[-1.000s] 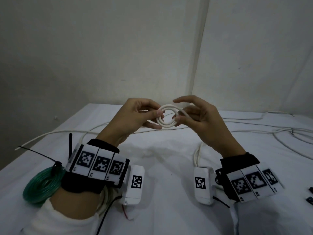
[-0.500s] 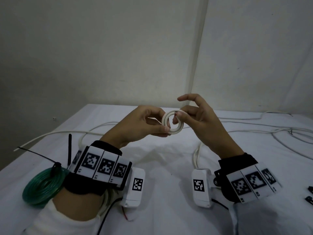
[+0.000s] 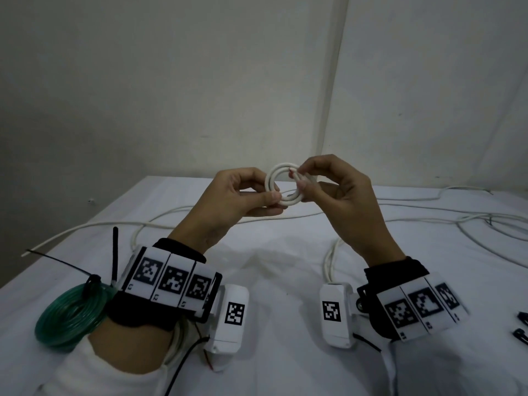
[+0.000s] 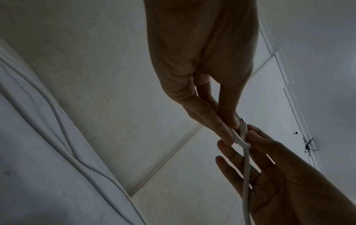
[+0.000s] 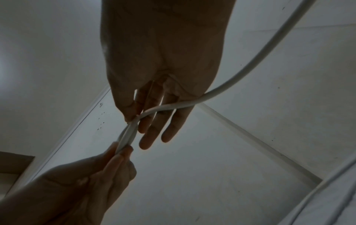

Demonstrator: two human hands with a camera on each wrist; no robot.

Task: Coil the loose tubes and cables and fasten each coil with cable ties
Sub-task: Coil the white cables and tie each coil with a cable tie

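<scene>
The white cable coil, two small loops, hangs in the air above the table. My left hand pinches its lower left edge; my right hand pinches its right side. The green tube coil, tied with black cable ties, lies on the table's left edge.

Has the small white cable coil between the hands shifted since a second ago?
Yes. The small white cable coil, pinched by the left hand and right hand, has risen slightly against the white table's far edge.
</scene>
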